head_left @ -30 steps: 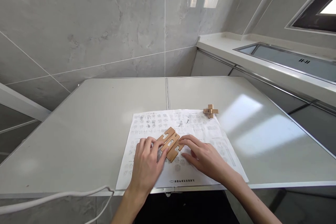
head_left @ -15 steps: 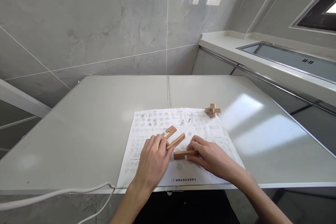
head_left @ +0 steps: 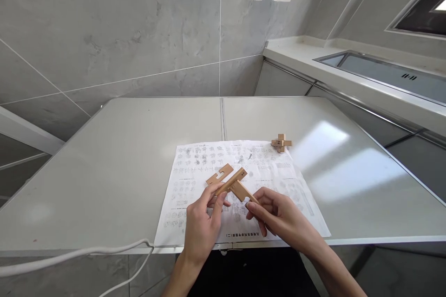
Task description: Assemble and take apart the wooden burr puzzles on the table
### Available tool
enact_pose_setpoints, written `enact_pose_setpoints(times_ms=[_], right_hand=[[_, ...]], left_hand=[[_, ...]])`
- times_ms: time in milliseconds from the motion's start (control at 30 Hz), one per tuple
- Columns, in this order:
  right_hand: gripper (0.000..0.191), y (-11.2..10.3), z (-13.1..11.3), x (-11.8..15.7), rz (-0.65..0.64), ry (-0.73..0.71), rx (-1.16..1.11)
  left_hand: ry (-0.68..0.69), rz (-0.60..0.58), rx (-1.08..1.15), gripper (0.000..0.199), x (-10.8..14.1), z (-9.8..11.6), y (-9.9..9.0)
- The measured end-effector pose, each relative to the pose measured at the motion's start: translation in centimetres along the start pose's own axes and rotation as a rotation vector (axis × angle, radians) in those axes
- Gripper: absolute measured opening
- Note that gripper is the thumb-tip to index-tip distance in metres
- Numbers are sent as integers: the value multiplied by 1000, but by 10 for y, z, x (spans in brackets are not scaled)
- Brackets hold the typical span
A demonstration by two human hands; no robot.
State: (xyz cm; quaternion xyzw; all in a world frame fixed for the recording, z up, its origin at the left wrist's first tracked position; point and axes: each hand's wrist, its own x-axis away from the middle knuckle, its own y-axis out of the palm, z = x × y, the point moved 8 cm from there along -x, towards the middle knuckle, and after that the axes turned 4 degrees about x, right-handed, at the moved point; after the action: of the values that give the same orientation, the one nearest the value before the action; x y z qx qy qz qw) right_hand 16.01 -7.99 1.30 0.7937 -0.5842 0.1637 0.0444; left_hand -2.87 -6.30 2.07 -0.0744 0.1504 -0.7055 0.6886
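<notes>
My left hand (head_left: 205, 216) pinches the lower end of a wooden puzzle piece (head_left: 239, 174) with a dark mark near its upper end. Between thumb and fingers, my right hand (head_left: 273, 211) grips a second notched wooden puzzle piece (head_left: 242, 191). The far end of this second piece meets the middle of the first one; whether they interlock I cannot tell. Just beyond my left fingers, a third wooden piece (head_left: 226, 170) with a rounded cutout lies flat on the printed instruction sheet (head_left: 174, 222).
An assembled wooden burr puzzle (head_left: 281, 143) stands at the sheet's far right corner. The sheet lies on a pale folding table (head_left: 121, 171) with a seam down its middle. A white cable (head_left: 87, 251) crosses the front left edge. A counter with a sink (head_left: 376, 76) is at right.
Both hands have lifted their wooden pieces off the sheet and brought them together. The right piece has turned from lying sideways to a slant. The third piece is now uncovered.
</notes>
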Motion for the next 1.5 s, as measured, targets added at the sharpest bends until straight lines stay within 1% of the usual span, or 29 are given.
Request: enact_pose_setpoints(times_ms=[100, 267, 333, 433, 533, 700, 800, 933, 1000, 1100, 1167, 1267, 1400, 1500], right_hand=[[52, 4, 3, 0, 26, 12, -6], [53, 8, 11, 1, 45, 40, -52], [54, 10, 12, 2, 37, 45, -69], [54, 13, 12, 3, 27, 53, -75], [54, 13, 8, 5, 48, 60, -50], [54, 15, 3, 7, 65, 59, -41], [53, 17, 4, 6, 71, 60, -58], [52, 16, 2, 3, 94, 37, -72], [51, 17, -1, 2, 78, 21, -74], [49, 19, -3, 1, 43, -3, -58], [49, 20, -4, 2, 32, -15, -49], [49, 23, -5, 3, 17, -17, -42], [47, 25, -6, 5, 13, -25, -17], [45, 26, -8, 5, 11, -38, 0]], left_hand=[[96, 45, -48, 22, 2, 4, -3], [314, 56, -160, 19, 7, 18, -8], [378, 68, -208, 20, 9, 22, -10], [430, 81, -257, 21, 12, 24, -13], [462, 85, -283, 21, 14, 25, -14], [562, 44, -327, 28, 17, 28, -11], [575, 52, -329, 29, 19, 28, -10], [582, 19, -322, 23, 23, 28, -2], [567, 31, -321, 21, 24, 27, -1], [572, 60, -340, 22, 24, 29, -1], [576, 53, -356, 22, 24, 31, 1], [569, 52, -370, 16, 22, 34, 2], [578, 83, -381, 10, 21, 36, 2], [577, 87, -374, 11, 22, 34, 2]])
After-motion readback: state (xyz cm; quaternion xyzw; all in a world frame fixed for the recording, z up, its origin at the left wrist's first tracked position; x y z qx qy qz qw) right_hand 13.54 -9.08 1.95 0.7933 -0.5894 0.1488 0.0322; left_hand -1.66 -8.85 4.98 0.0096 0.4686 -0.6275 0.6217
